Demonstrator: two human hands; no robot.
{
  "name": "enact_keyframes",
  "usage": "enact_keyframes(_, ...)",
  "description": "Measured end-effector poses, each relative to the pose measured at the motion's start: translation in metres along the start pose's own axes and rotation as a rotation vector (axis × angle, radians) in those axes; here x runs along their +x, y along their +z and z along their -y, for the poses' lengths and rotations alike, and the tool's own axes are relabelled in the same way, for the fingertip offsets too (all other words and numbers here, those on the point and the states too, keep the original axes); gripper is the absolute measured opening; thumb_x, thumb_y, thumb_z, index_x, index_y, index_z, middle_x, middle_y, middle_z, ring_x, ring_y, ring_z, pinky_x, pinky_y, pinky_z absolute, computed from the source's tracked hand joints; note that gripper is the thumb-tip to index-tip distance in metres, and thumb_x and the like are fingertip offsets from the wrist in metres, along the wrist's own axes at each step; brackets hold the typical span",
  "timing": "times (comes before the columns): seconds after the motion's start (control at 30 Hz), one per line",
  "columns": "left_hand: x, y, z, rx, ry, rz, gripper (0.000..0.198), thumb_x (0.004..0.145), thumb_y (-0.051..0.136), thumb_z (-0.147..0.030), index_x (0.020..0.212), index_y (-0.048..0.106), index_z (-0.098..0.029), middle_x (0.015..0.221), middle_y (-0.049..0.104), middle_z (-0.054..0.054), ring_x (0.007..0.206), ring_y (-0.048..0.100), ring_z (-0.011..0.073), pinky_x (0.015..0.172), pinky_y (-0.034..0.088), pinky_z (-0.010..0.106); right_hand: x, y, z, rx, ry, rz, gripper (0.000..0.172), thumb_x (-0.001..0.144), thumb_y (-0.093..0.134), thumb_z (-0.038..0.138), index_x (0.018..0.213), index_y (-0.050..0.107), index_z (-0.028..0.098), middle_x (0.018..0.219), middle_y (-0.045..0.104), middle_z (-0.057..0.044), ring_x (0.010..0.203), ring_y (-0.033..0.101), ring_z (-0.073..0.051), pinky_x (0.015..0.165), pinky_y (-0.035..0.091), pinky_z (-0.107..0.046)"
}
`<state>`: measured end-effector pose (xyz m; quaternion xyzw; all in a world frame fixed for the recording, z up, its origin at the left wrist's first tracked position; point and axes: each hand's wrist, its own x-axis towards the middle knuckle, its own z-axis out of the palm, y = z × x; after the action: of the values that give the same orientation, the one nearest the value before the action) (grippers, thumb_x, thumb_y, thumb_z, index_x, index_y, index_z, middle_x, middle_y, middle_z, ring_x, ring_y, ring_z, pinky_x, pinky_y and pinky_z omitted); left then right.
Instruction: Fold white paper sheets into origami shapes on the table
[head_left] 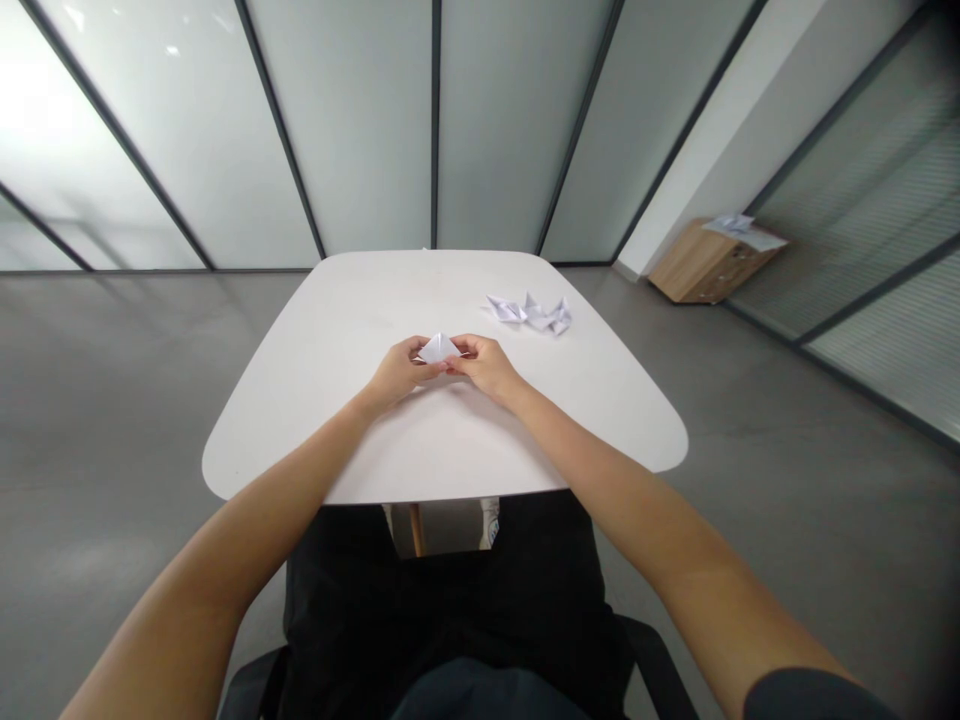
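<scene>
A small piece of folded white paper is held just above the middle of the table, its top coming to a point. My left hand pinches it at its left side, thumb in front and fingers behind. At the opposite side, my right hand grips the paper, the thumb low near the left thumb. Both hands are closed on the same piece, and the fingers hide its side corners. Farther back to the right lie several folded white paper shapes, close together and apart from my hands.
The white table has rounded corners and stands on a grey floor. Frosted glass panels rise behind it. To the far right, a wooden cabinet carries some white paper. Black chair armrests flank my lap.
</scene>
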<state>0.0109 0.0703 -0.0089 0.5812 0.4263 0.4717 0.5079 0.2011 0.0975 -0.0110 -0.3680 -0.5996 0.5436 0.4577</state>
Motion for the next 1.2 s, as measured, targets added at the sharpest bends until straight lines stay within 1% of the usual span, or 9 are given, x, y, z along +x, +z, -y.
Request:
enact_keyframes(0.2,-0.002,0.000,-0.003,0.077,-0.015,-0.032,0.048,0.066,0.091,-0.038,0.101,0.070,-0.015,0.090,0.075,0.005,0.076,0.068,0.0188,0.068,0.048,0.030,-0.002,0.002,0.003,-0.034,-0.014,0.009,0.030,0.069,0.086,0.027,0.094,0.073,0.018,0.093,0.078,-0.004,0.082,0.072,-0.018,0.081,0.063,-0.036)
enact_keyframes(0.27,-0.003,-0.001,-0.004,0.096,-0.023,-0.041,0.045,0.065,0.091,-0.039,0.097,0.070,-0.015,0.085,0.074,0.004,0.074,0.068,0.0191,0.067,0.047,0.030,-0.002,0.002,0.003,-0.065,-0.014,0.006,0.029,0.068,0.087,0.030,0.091,0.073,0.019,0.091,0.078,-0.003,0.081,0.071,-0.018,0.081,0.062,-0.036)
enact_keyframes(0.43,-0.002,-0.004,0.000,0.141,-0.026,-0.036,0.042,0.064,0.090,-0.038,0.094,0.071,-0.015,0.085,0.074,0.005,0.075,0.068,0.0193,0.070,0.050,0.031,-0.002,-0.001,0.002,-0.121,-0.035,0.040,0.030,0.067,0.088,0.036,0.085,0.071,0.019,0.086,0.076,-0.002,0.077,0.070,-0.018,0.078,0.061,-0.034)
enact_keyframes(0.57,0.000,-0.008,0.006,0.195,-0.021,-0.019,0.041,0.065,0.089,-0.041,0.091,0.071,-0.015,0.083,0.073,0.003,0.071,0.065,0.0170,0.065,0.047,0.028,-0.001,-0.004,0.001,-0.198,-0.067,0.075,0.028,0.074,0.082,0.040,0.090,0.073,0.020,0.091,0.076,-0.003,0.079,0.069,-0.018,0.071,0.059,-0.030)
enact_keyframes(0.67,0.001,-0.009,0.008,0.218,-0.017,-0.006,0.040,0.066,0.088,-0.043,0.089,0.069,-0.016,0.079,0.071,0.002,0.066,0.062,0.0150,0.060,0.044,0.026,0.000,-0.004,0.003,-0.237,-0.105,0.036,0.029,0.079,0.077,0.044,0.093,0.074,0.019,0.093,0.076,-0.004,0.080,0.069,-0.018,0.071,0.058,-0.030)
enact_keyframes(0.77,-0.001,-0.009,0.007,0.243,-0.026,0.005,0.039,0.066,0.088,-0.042,0.087,0.068,-0.017,0.073,0.068,0.000,0.062,0.059,0.0141,0.057,0.042,0.025,0.000,-0.003,0.006,-0.209,-0.104,0.002,0.028,0.078,0.076,0.045,0.089,0.074,0.018,0.086,0.075,-0.004,0.076,0.068,-0.018,0.071,0.057,-0.031)
enact_keyframes(0.83,-0.002,-0.009,0.005,0.244,-0.033,0.016,0.038,0.066,0.089,-0.042,0.087,0.068,-0.017,0.072,0.068,0.000,0.061,0.059,0.0143,0.056,0.041,0.025,-0.001,-0.003,0.007,-0.200,-0.100,0.000,0.027,0.078,0.076,0.044,0.086,0.073,0.019,0.082,0.074,-0.003,0.073,0.067,-0.017,0.073,0.056,-0.031)
enact_keyframes(0.97,-0.004,-0.008,0.003,0.231,-0.040,0.039,0.037,0.068,0.088,-0.043,0.088,0.069,-0.018,0.072,0.068,0.000,0.062,0.061,0.0151,0.056,0.042,0.026,-0.003,-0.004,0.009,-0.264,-0.133,-0.016,0.025,0.079,0.075,0.043,0.083,0.074,0.019,0.081,0.075,-0.002,0.073,0.065,-0.017,0.074,0.052,-0.031)
enact_keyframes(1.2,-0.007,-0.003,-0.001,0.251,-0.051,0.026,0.036,0.065,0.089,-0.041,0.085,0.070,-0.018,0.071,0.070,0.001,0.061,0.062,0.0163,0.056,0.042,0.027,-0.006,-0.003,0.015,-0.389,-0.194,-0.035,0.021,0.081,0.071,0.040,0.080,0.073,0.019,0.078,0.073,-0.002,0.070,0.062,-0.017,0.070,0.051,-0.031)
